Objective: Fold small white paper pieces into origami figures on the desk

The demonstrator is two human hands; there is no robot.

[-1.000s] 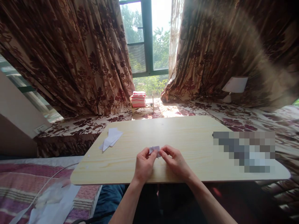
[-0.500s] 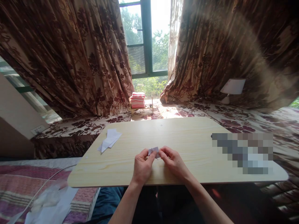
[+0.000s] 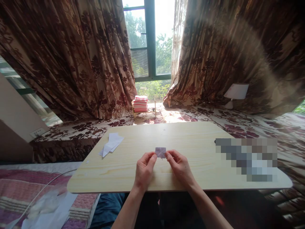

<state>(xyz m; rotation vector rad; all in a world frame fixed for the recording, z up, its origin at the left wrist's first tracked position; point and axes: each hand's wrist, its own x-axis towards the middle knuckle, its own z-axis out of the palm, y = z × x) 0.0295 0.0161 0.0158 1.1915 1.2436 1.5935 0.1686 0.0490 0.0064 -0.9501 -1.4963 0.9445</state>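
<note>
A small square of creased paper (image 3: 160, 152), greyish against the light, is held up above the near half of the wooden table (image 3: 190, 165). My left hand (image 3: 145, 167) pinches its left edge between thumb and fingers. On the opposite edge, my right hand (image 3: 177, 163) has the same kind of pinch. Crease lines cross the paper's face, and a thin point sticks out below it. To the left on the table lie white folded paper pieces (image 3: 111, 144), overlapping one another.
A blurred-out patch (image 3: 247, 159) covers something at the table's right. Beyond the table, pink folded cloths (image 3: 140, 103) sit on a small rack, and a white lamp (image 3: 236, 91) stands on the patterned ledge. White sheets (image 3: 49, 211) and a cable lie on the bed at left.
The paper, partly covered by my left thumb before, now shows its whole creased face between my hands. My left thumb has drawn back to the edge.
</note>
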